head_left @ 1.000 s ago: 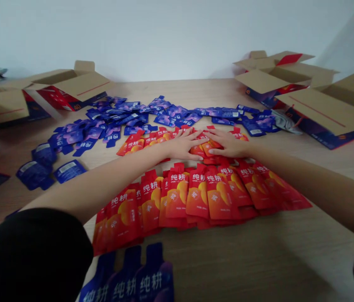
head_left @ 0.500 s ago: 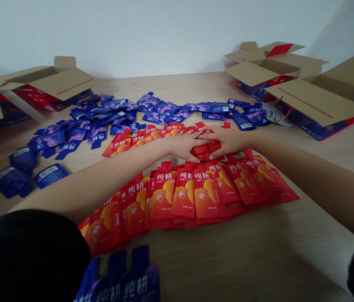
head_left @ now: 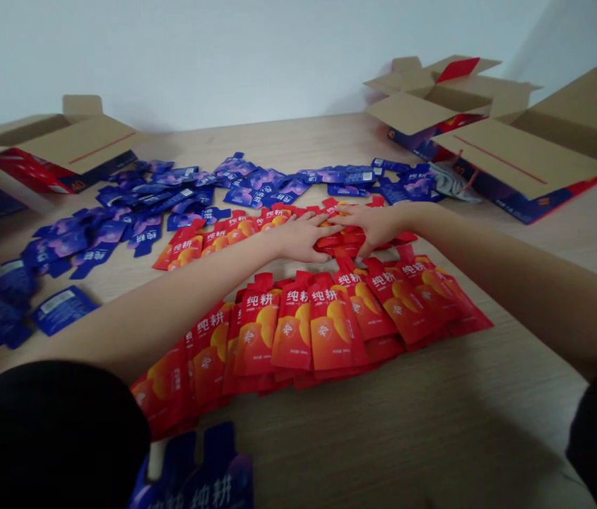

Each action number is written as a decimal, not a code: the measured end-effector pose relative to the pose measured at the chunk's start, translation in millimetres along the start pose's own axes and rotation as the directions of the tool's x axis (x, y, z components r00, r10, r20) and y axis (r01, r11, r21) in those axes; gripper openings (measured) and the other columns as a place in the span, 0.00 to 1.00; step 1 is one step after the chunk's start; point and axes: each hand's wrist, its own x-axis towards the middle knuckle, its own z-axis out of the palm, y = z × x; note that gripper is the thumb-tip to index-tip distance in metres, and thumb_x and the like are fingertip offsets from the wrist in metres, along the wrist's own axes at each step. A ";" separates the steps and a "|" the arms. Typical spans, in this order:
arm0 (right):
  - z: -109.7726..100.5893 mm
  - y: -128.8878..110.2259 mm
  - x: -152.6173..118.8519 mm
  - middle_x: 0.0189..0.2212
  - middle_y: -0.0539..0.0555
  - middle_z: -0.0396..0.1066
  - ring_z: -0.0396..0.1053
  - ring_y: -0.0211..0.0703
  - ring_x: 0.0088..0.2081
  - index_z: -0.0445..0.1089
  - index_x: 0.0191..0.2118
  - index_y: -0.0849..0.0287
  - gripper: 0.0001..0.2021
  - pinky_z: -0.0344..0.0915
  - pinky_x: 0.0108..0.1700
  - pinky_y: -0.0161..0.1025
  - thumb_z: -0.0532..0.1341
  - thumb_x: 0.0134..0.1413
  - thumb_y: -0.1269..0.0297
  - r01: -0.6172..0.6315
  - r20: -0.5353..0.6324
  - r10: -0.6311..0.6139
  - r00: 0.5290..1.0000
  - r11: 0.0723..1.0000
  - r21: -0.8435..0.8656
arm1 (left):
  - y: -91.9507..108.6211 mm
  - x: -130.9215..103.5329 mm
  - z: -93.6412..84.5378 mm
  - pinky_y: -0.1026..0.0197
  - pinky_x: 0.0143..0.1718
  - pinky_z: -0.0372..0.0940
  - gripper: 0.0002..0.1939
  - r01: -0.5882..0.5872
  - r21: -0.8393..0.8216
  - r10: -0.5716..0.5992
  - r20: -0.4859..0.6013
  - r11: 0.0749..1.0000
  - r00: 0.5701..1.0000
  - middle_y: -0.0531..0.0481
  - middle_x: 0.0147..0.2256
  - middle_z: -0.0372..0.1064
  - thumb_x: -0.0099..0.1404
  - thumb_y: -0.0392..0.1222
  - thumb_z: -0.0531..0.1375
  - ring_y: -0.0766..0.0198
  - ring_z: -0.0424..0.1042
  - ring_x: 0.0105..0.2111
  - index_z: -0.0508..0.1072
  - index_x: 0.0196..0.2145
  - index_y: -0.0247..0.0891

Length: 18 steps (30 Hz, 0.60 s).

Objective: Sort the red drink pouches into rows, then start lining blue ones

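Note:
My left hand [head_left: 306, 237] lies with fingers spread over the back row of red pouches [head_left: 220, 239], which carry pictures of yellow-orange fruit. Facing it from the other side, my right hand [head_left: 366, 225] also has its fingers stretched out, on the red pouches at that row's right part. The fingertips of both hands meet or overlap; whether they touch is hard to see. Nearer to me, overlapping red pouches [head_left: 333, 332] form a curved front row, partly hidden on the left by my forearm. Neither hand grips a pouch.
Blue-purple pouches [head_left: 266, 185] lie scattered behind and to the left, with more blue pouches [head_left: 220, 477] at the near edge. Opened cardboard boxes stand at left [head_left: 97, 152], back right [head_left: 415, 113] and right [head_left: 510, 159]. A greyish crumpled item [head_left: 451, 182] lies beside the right box.
The view has shifted slightly, so most things sit further left. My hands stay spread over the back red pouches, with the right hand a little farther from the front row.

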 end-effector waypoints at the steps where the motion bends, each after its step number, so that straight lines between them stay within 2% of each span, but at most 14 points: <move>1: -0.2 -2.9 0.2 0.73 0.58 0.42 0.49 0.71 0.69 0.50 0.73 0.51 0.61 0.57 0.66 0.64 0.75 0.31 0.44 -0.020 0.006 0.020 1.000 1.000 0.005 | 0.6 0.4 -0.2 0.35 0.65 0.49 0.42 0.005 0.002 -0.005 -0.001 1.000 1.000 0.45 0.73 0.37 0.63 0.60 0.60 0.34 0.43 0.69 0.52 0.71 0.49; 3: -1.2 -8.9 0.5 0.74 0.58 0.39 0.48 0.70 0.70 0.49 0.73 0.53 0.62 0.55 0.67 0.63 0.75 0.31 0.46 -0.033 0.009 0.033 0.999 0.999 0.024 | 1.4 0.8 0.2 0.34 0.65 0.48 0.42 0.018 0.007 -0.018 -0.002 1.000 1.000 0.45 0.73 0.37 0.64 0.61 0.59 0.34 0.43 0.69 0.52 0.71 0.49; 6: -3.6 -14.0 0.5 0.74 0.55 0.40 0.46 0.66 0.70 0.52 0.72 0.50 0.57 0.51 0.69 0.61 0.75 0.35 0.46 0.017 -0.020 -0.016 1.000 0.998 0.065 | 1.8 1.0 2.6 0.32 0.65 0.47 0.42 0.055 0.022 -0.055 -0.023 0.998 0.998 0.44 0.73 0.37 0.66 0.62 0.57 0.33 0.43 0.69 0.50 0.71 0.49; 9: -5.5 -12.6 -4.6 0.73 0.55 0.42 0.44 0.65 0.71 0.54 0.72 0.51 0.54 0.49 0.70 0.61 0.73 0.39 0.43 0.041 -0.054 -0.037 0.998 0.996 0.083 | 2.9 0.3 4.3 0.29 0.65 0.44 0.41 0.105 0.010 -0.105 -0.028 0.994 0.994 0.44 0.73 0.34 0.68 0.63 0.55 0.32 0.40 0.70 0.47 0.72 0.51; 11: -6.6 -7.5 -14.4 0.73 0.57 0.42 0.44 0.66 0.71 0.51 0.73 0.52 0.55 0.49 0.70 0.62 0.71 0.41 0.40 0.027 -0.102 -0.018 0.995 0.996 0.090 | 4.1 -0.1 3.7 0.28 0.65 0.41 0.40 0.128 -0.015 -0.129 -0.019 0.992 0.992 0.45 0.73 0.31 0.69 0.65 0.52 0.31 0.36 0.70 0.47 0.72 0.51; 14: -6.8 8.2 -39.0 0.73 0.57 0.44 0.47 0.67 0.70 0.47 0.74 0.50 0.53 0.52 0.68 0.63 0.67 0.47 0.36 -0.044 -0.177 0.062 0.982 0.994 0.103 | 6.2 1.7 0.6 0.31 0.68 0.35 0.37 0.150 -0.068 -0.154 -0.053 0.986 0.987 0.46 0.74 0.27 0.73 0.65 0.45 0.33 0.30 0.71 0.45 0.73 0.49; 18: -1.3 33.1 -71.3 0.68 0.63 0.56 0.61 0.72 0.63 0.54 0.72 0.52 0.52 0.60 0.62 0.68 0.66 0.44 0.31 -0.242 -0.243 0.256 0.936 0.967 0.086 | 9.3 11.4 -3.3 0.34 0.68 0.34 0.34 0.120 -0.096 -0.129 -0.093 0.988 0.987 0.51 0.74 0.22 0.75 0.62 0.42 0.37 0.28 0.71 0.41 0.73 0.52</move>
